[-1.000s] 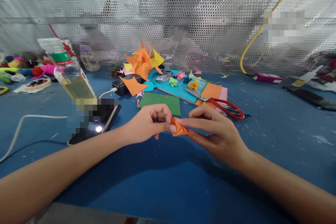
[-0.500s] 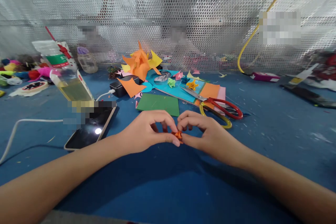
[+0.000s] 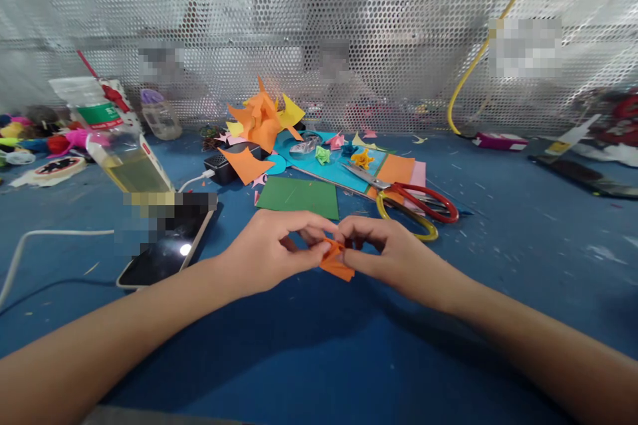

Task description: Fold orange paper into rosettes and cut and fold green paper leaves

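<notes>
A small folded piece of orange paper is pinched between my two hands, above the blue table. My left hand grips its left side with thumb and fingertips. From the right, my right hand pinches its other side, and the fingertips of both hands nearly meet. Part of the paper is covered by my fingers. Just beyond my hands lies a green sheet of paper. Scissors with red and yellow handles rest past my right hand, on orange and pink paper.
To the left are a phone, a white cable and a tilted bottle. Behind the green sheet sit small folded paper flowers, orange scraps and a black box. A perforated metal panel stands at the back.
The orange paper has turned in my fingers, and a wider flap now shows below them. Both hands stay close together. The whole view has shifted slightly.
</notes>
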